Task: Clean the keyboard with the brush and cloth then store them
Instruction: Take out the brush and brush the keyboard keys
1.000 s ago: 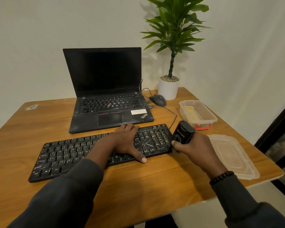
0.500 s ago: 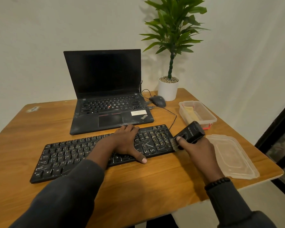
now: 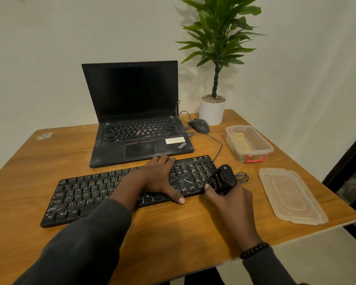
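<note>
A black dusty keyboard (image 3: 86,194) lies across the wooden table (image 3: 173,233) in front of me. My left hand (image 3: 162,177) lies flat on its right half, fingers spread, pressing it down. My right hand (image 3: 232,200) grips a black block-shaped brush (image 3: 224,178) at the keyboard's right end, over the number pad. A yellow cloth (image 3: 242,140) lies inside the clear plastic box (image 3: 263,144) at the right. The brush's bristles are hidden.
A black laptop (image 3: 136,120) stands open behind the keyboard, with a mouse (image 3: 198,126) and its cable beside it. A potted plant (image 3: 213,108) occupies the back right corner. The box's clear lid (image 3: 290,196) lies near the table's right edge.
My right hand has swung the brush out to the right of the keyboard and back onto its right end. My left hand has stayed put.
</note>
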Motion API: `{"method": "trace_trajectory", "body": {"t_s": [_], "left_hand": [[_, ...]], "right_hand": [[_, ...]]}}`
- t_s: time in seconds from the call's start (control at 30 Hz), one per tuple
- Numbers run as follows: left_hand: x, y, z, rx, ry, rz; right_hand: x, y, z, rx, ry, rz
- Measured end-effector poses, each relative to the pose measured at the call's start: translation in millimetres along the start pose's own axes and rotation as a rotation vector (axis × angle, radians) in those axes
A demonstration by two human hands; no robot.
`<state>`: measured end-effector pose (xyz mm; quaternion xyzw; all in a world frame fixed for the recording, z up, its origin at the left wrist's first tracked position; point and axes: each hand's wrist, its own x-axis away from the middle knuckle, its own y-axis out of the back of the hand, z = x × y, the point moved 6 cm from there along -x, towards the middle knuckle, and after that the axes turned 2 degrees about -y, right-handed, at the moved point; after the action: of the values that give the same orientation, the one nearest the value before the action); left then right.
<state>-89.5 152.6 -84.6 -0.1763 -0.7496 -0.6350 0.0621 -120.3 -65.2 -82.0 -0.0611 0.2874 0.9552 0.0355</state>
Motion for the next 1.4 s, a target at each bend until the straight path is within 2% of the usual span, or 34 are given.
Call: {"method": "trace_trajectory", "body": {"t_s": [0.07, 0.23, 0.37, 0.53, 0.67, 0.83, 1.0, 1.17, 1.33, 1.4], "left_hand": [[0.8, 0.2, -0.8, 0.006, 0.0, -0.003], [2.1, -0.2, -0.8, 0.01, 0.003, -0.003], [1.7, 0.3, -0.9, 0.019, 0.009, -0.001], [0.9, -2.0, 1.9, 0.023, 0.003, -0.009], [-0.7, -2.3, 1.9, 0.01, -0.003, -0.008], [0.7, -3.5, 3.3, 0.041, -0.008, -0.01], [-0.5, -4.2, 3.3, 0.035, -0.005, -0.007], [1.4, -3.8, 2.8, 0.046, -0.002, -0.011], [0.6, -1.9, 0.9, 0.041, -0.007, -0.005], [0.3, -2.3, 1.5, 0.045, -0.003, 0.0]], "right_hand": [[-3.6, 6.7, 2.1, -0.05, -0.025, 0.061], [-0.5, 7.4, -3.5, -0.096, -0.04, -0.091], [6.5, -0.5, 0.6, -0.051, -0.006, 0.02], [7.2, 4.5, -4.4, -0.166, -0.05, -0.148], [8.6, -8.0, 4.3, -0.063, -0.02, 0.014], [-2.2, 3.0, 2.1, -0.118, -0.068, -0.122], [8.9, -7.8, 3.5, -0.07, -0.059, 0.043], [-6.1, 11.5, -9.1, -0.087, -0.111, -0.123], [-10.3, 8.3, -6.1, -0.054, -0.105, -0.009], [-17.7, 21.5, -6.7, -0.079, -0.112, -0.057]]}}
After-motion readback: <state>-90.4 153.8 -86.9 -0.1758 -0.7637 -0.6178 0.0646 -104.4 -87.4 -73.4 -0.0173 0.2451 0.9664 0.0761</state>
